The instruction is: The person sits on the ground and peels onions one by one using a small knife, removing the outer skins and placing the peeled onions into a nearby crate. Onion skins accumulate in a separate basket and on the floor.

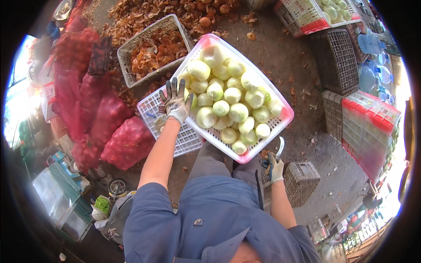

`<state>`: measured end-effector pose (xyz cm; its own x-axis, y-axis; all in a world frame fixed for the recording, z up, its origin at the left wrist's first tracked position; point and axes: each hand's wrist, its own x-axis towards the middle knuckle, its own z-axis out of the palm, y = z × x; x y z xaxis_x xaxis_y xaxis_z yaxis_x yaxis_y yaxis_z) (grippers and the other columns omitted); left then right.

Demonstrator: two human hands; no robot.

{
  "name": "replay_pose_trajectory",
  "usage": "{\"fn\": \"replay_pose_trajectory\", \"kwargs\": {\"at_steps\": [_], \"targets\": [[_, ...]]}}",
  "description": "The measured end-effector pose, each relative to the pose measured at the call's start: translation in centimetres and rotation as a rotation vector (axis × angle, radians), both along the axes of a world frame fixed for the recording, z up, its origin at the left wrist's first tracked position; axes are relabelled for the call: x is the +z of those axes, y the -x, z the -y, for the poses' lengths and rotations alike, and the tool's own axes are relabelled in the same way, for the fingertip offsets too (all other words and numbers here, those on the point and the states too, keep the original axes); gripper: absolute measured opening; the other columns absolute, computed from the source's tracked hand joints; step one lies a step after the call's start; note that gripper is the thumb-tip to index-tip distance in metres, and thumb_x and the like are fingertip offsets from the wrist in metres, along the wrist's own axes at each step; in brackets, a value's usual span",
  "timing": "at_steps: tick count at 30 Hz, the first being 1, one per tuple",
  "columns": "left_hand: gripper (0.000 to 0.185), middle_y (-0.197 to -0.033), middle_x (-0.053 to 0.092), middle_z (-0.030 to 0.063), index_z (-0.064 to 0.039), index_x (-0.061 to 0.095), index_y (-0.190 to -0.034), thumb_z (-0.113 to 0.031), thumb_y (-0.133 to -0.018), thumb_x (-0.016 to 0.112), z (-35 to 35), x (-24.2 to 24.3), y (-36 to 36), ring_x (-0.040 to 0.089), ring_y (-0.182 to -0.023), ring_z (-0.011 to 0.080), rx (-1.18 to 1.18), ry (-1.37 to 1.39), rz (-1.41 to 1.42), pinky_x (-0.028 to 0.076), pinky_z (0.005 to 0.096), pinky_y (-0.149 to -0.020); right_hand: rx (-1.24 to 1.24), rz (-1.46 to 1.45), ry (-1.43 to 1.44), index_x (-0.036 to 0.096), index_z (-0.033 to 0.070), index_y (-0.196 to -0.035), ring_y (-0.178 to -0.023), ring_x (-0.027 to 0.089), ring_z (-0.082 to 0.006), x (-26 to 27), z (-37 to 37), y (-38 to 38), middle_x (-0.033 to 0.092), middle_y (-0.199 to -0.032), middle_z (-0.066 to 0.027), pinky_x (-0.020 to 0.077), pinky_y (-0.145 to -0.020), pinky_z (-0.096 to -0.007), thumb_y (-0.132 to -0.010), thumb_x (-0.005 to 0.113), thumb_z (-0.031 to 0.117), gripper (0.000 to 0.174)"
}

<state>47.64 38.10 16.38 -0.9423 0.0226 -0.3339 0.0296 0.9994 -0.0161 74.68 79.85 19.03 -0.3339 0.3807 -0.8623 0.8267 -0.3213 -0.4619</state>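
Note:
A white plastic crate with a pink-red rim (pixel 287 113) stands before me, heaped with peeled onions (pixel 230 95). My left hand (pixel 177 102), in a grey-and-white work glove, lies flat with spread fingers at the crate's left edge. It grips nothing; whether the palm presses on the rim is hidden. Beneath that hand a white plastic grid crate (pixel 184 139) sits partly under the onion crate, with small scraps on it. Low on the right, my gloved right hand (pixel 275 169) is closed around the handle of a small curved knife (pixel 280 147), blade pointing up and away from the onions.
Beyond the left hand is a crate (pixel 121 54) of onion skins, with more loose skins (pixel 138 16) behind. Red mesh sacks (pixel 128 141) crowd the left. Crates (pixel 371 126) stack on the right near water jugs (pixel 368 79). An upturned basket (pixel 301 182) stands beside my right hand.

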Motion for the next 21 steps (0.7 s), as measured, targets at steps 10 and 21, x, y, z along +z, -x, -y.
{"fn": "replay_pose_trajectory", "kwargs": {"at_steps": [10,21], "targets": [[0.073,-0.163,0.026,0.0168,-0.018,0.033,-0.157,-0.056,-0.096,0.048,0.2,-1.3,4.5,0.017,-0.153,0.0367,-0.084,-0.134,-0.181,0.012,0.0571,-0.122,-0.048,-0.056,0.024,0.065,0.0,-0.114,-0.062,0.063,-0.015,1.7,1.1,1.2,0.072,-0.089,-0.0093,0.051,-0.056,-0.0277,-0.093,0.074,0.03,0.038],[0.074,-0.167,0.017,0.0166,-0.01,0.022,-0.16,-0.051,-0.101,0.037,-6.7,-2.7,5.6,0.015,-0.154,0.0335,-0.207,0.01,-0.06,0.002,0.0524,-0.125,-0.087,-0.005,0.019,0.063,-0.001,-0.115,-0.066,0.064,-0.016,0.4,0.5,-1.9,0.07,-0.088,-0.0084,0.0538,-0.059,-0.0307,-0.093,0.074,0.029,0.039]]}}
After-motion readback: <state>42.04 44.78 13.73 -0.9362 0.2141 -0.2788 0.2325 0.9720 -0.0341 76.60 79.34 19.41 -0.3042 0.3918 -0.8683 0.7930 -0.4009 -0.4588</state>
